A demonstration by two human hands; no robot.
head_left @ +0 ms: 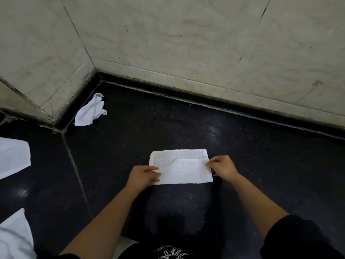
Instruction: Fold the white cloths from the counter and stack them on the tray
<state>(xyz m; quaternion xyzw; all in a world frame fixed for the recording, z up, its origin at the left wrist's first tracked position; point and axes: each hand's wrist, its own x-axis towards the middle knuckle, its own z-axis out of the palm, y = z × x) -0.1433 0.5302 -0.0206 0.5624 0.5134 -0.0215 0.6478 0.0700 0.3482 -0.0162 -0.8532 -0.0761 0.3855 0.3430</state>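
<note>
A white checked cloth [183, 168] lies on the dark counter [261, 156] in front of me, partly folded, its upper layer lifted at the left. My left hand [142, 176] pinches the cloth's left corner. My right hand [222, 167] pinches its right edge. A crumpled white cloth [91, 111] sits in the far left corner by the wall. No tray is in view.
Two more white cloths lie at the left edge, one flat [13, 157] and one at the bottom corner [15, 238]. Beige tiled walls [186, 34] close the counter at the back and left. A seam [74, 165] runs down the counter.
</note>
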